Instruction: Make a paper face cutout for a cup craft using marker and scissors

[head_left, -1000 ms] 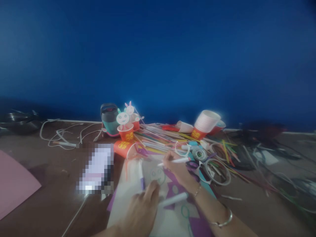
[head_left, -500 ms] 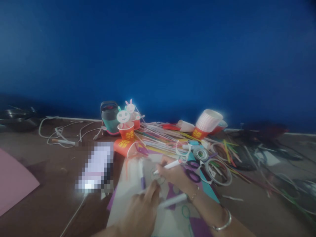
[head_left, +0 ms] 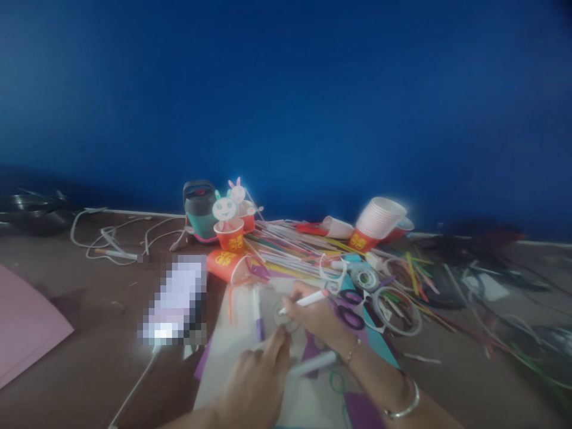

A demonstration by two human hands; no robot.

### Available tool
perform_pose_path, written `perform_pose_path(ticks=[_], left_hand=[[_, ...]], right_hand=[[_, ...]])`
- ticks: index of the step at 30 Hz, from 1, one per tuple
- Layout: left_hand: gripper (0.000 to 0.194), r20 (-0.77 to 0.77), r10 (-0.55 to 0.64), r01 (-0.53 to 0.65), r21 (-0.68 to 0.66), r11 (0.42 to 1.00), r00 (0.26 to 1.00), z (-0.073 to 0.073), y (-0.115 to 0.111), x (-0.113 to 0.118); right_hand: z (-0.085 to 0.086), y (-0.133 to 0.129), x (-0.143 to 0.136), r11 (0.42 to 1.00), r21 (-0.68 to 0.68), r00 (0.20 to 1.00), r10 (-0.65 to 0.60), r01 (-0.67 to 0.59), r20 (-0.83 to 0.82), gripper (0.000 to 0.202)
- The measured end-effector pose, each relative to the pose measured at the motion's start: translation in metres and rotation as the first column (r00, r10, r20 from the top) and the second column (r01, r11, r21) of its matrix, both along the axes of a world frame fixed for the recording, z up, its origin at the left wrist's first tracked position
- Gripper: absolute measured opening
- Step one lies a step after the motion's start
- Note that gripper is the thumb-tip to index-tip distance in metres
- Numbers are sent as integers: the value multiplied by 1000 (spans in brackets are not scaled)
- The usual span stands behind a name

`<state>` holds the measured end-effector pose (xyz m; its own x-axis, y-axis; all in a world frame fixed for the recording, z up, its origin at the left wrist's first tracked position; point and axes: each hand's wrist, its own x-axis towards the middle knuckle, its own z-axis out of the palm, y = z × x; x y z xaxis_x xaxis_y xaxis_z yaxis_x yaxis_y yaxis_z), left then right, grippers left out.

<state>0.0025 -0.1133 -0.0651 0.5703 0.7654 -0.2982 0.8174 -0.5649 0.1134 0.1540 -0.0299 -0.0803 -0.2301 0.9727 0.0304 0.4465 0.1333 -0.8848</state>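
Observation:
My right hand (head_left: 308, 310) grips a white marker (head_left: 306, 302) with a pink end, its tip on a white sheet of paper (head_left: 223, 369). A round outline is drawn at the tip. My left hand (head_left: 259, 372) rests on the sheet with fingertips stretched toward that drawing, holding nothing visible. A marker with a purple end (head_left: 258, 316) lies on the paper beyond my left hand. Under my right wrist is a blurred white stick-like thing (head_left: 313, 362). Purple scissors (head_left: 351, 316) lie just right of my right hand.
An orange paper cup (head_left: 229, 267) lies on its side near upright cups with rabbit cutouts (head_left: 224, 208). Many thin sticks (head_left: 295, 241) spread behind the paper, beside stacked cups (head_left: 379, 217) and a tape roll (head_left: 364, 278). A pixelated phone (head_left: 176, 298) with a cable is at left.
The view has shifted very slightly. Both hands stay almost in place, with the marker tip still at the round drawing.

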Motion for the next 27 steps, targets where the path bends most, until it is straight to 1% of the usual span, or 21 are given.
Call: perform_pose_path(ticks=[7,10,15,20,27], left_hand=[[57,12,18,-18,-4,1000,1000,-1,-1,1],[56,24,4,-5,4,1000,1000,-1,0,0],[57,8,-6,6,-7,1000,1000,1,0,0],[57,50,1,-1,-1,1000,999,1,0,0],[55,0,-14,14,-3,1000,1000,0,0,1]], right_hand=[[-2,0,0,1000,6,1000,8,-8,1,26],[-2,0,1,1000,15,1000,14,-14,6,26],[1,-1,1,999,10,999,35,-35,-3,26],[5,-1,0,999,-18,999,48,-49,-24,25],[6,-2,-1,1000,-19,1000,24,-24,-6,23]])
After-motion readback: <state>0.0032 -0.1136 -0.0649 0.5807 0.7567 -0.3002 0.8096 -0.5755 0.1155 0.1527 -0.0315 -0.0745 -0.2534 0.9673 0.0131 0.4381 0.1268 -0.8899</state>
